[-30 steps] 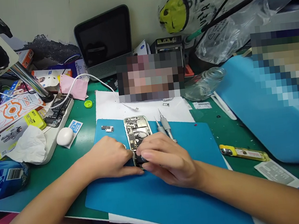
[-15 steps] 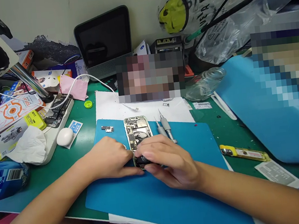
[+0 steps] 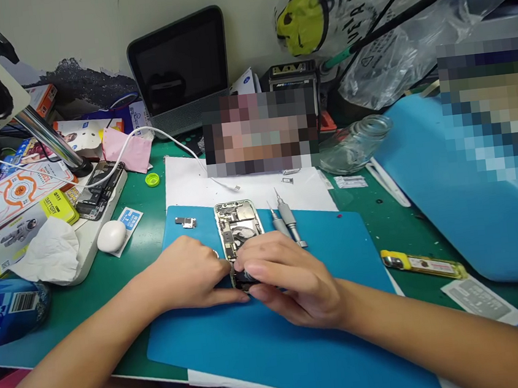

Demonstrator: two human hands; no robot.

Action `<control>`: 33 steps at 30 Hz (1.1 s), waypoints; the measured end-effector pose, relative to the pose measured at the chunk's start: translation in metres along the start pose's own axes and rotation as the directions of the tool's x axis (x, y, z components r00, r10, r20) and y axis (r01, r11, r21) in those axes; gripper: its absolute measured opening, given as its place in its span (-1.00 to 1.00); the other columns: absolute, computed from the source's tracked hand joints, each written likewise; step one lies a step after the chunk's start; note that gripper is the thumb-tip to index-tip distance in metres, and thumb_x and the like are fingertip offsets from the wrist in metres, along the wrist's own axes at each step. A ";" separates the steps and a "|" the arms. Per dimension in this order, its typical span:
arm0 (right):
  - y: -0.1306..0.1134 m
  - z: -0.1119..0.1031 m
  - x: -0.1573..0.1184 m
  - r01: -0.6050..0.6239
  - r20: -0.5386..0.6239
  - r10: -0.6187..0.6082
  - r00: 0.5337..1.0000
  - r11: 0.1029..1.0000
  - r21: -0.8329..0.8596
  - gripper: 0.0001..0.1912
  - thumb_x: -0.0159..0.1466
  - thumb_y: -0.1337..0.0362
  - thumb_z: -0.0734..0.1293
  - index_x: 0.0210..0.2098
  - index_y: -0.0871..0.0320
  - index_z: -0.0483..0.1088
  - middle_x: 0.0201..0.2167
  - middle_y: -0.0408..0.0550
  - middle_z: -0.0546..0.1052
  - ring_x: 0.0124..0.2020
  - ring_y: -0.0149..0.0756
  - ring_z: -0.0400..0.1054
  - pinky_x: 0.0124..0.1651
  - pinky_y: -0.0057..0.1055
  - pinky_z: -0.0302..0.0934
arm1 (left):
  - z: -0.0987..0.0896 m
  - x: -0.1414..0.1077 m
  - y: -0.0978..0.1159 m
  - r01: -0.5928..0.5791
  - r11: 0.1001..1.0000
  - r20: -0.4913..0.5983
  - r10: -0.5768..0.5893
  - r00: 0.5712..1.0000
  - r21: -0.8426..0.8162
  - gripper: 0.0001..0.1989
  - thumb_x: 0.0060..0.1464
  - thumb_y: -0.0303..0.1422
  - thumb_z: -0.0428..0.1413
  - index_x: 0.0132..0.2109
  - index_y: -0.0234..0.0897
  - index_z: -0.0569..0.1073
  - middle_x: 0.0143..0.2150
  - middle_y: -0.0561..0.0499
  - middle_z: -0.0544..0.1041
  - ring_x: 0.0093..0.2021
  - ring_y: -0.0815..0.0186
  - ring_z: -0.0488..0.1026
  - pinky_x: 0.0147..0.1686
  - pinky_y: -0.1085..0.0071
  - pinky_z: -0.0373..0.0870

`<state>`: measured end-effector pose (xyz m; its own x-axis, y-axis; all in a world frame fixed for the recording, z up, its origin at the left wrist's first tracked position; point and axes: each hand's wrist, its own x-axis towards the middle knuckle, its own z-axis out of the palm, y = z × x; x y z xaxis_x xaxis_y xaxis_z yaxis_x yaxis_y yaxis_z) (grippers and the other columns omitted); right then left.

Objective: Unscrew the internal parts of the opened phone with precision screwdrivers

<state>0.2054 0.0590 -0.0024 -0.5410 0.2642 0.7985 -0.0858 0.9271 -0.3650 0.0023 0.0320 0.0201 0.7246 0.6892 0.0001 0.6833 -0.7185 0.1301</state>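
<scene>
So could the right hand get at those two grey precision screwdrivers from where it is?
Probably yes: the grey precision screwdrivers lie just beyond the right hand, with nothing visible between, though that hand is busy at the opened smartphone and would probably have to leave it first.

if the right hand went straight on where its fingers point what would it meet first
Most likely the left hand, its fingers at the left edge of the opened phone. The right hand is over the phone's lower part, so the phone might come first; height is unclear.
</scene>
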 end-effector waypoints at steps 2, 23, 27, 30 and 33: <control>-0.001 0.000 0.000 0.013 0.012 -0.013 1.000 1.000 0.029 -0.51 0.34 0.51 0.20 0.25 0.22 0.17 -0.18 0.10 0.58 -0.10 -0.25 0.49 -0.08 -0.20 0.48 | 0.000 0.000 0.000 -0.008 1.000 -0.006 0.008 1.000 0.004 -0.46 0.21 0.03 0.10 -0.58 -0.26 0.38 -0.66 -0.02 0.44 -0.66 0.30 0.36 -0.60 0.33 -0.18; -0.004 0.000 0.002 0.007 0.008 -0.008 1.000 0.998 0.064 -0.52 0.31 0.57 0.21 0.21 0.26 0.20 -0.26 0.07 0.59 -0.22 -0.30 0.51 -0.10 -0.24 0.50 | 0.001 0.000 -0.001 -0.003 1.000 0.007 0.003 1.000 -0.024 -0.48 0.21 0.02 0.11 -0.56 -0.25 0.43 -0.63 -0.01 0.48 -0.65 0.31 0.34 -0.58 0.34 -0.15; -0.004 0.002 0.001 0.024 0.016 -0.025 1.000 0.998 0.053 -0.50 0.30 0.57 0.21 0.22 0.26 0.19 -0.27 0.05 0.58 -0.24 -0.30 0.50 -0.15 -0.26 0.50 | 0.001 0.000 -0.001 -0.005 1.000 0.000 0.005 1.000 -0.025 -0.46 0.22 0.03 0.08 -0.58 -0.26 0.41 -0.67 -0.01 0.43 -0.67 0.30 0.32 -0.59 0.33 -0.20; -0.003 0.002 -0.001 0.025 0.011 -0.025 1.000 0.998 0.050 -0.48 0.30 0.57 0.21 0.24 0.26 0.16 -0.27 0.06 0.56 -0.24 -0.30 0.49 -0.15 -0.24 0.49 | 0.001 0.000 -0.001 -0.017 1.000 -0.020 0.017 1.000 -0.026 -0.46 0.22 0.00 0.10 -0.59 -0.26 0.38 -0.66 0.00 0.43 -0.67 0.31 0.33 -0.59 0.32 -0.23; -0.002 0.002 -0.001 0.018 0.007 -0.018 1.000 0.998 0.062 -0.46 0.30 0.57 0.21 0.26 0.26 0.14 -0.25 0.07 0.56 -0.22 -0.29 0.48 -0.12 -0.23 0.48 | 0.001 -0.001 -0.002 -0.017 1.000 -0.028 0.016 0.999 -0.022 -0.48 0.21 -0.01 0.12 -0.58 -0.26 0.38 -0.65 0.00 0.46 -0.66 0.31 0.35 -0.59 0.32 -0.23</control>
<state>0.2044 0.0565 -0.0041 -0.5452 0.2453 0.8016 -0.1473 0.9133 -0.3796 0.0007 0.0323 0.0185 0.7328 0.6798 0.0299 0.6688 -0.7277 0.1522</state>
